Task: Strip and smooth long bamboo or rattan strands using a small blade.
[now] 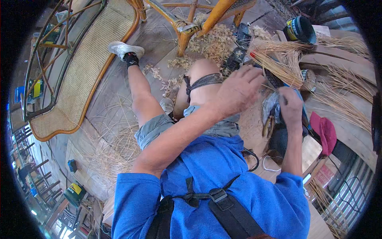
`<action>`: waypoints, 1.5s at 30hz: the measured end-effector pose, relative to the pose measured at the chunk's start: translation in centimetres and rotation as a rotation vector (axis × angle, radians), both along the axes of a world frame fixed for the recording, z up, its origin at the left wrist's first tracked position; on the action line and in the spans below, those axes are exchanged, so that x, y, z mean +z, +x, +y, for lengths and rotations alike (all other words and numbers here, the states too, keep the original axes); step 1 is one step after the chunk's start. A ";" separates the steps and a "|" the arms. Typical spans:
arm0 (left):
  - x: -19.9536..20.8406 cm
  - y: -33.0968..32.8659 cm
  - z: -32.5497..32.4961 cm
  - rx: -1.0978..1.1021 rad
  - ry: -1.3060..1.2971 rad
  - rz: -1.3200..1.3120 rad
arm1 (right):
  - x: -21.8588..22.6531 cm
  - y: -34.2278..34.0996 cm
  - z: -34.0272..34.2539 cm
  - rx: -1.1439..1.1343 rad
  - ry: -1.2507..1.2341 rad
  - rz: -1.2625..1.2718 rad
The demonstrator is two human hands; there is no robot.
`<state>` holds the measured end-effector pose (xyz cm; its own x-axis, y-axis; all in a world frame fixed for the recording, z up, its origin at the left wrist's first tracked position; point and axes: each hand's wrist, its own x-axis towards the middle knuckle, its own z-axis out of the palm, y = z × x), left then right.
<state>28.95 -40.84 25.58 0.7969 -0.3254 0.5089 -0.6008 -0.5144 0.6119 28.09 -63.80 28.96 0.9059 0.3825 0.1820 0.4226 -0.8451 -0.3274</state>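
My left hand (240, 88) reaches across above my bent knee, with its fingers curled and slightly blurred. What it pinches is too small to make out. To its right, my right hand (290, 104) is closed in a fist, and whatever lies inside it is hidden. A dark long object (273, 79) lies between and just beyond the hands. A bundle of thin tan rattan strips (278, 67) spreads past my fingertips. Below my right hand are a crumpled clear plastic bag (270, 106) and pliers (268, 125) with worn handles. A dark cloth band (203, 81) is tied round my knee.
Curled shavings (215, 44) are heaped beyond my knee. A cane-woven rattan frame (89, 59) leans at left, and orange-brown furniture legs (185, 40) stand ahead. At right are a dark bucket (301, 30), a red cap (324, 131) and wooden boards (338, 63). Loose strips (115, 147) litter the floor.
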 end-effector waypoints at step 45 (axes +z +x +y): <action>-7.3 -36.5 43.0 1.106 0.461 1.030 | -3.7 2.9 10.6 -0.513 1.213 0.276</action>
<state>-7.60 2.11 18.30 0.6633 0.6599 -0.3530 0.7401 -0.6485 0.1783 31.01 -53.24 25.22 0.9589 -0.2795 -0.0488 -0.0523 -0.0053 -0.9986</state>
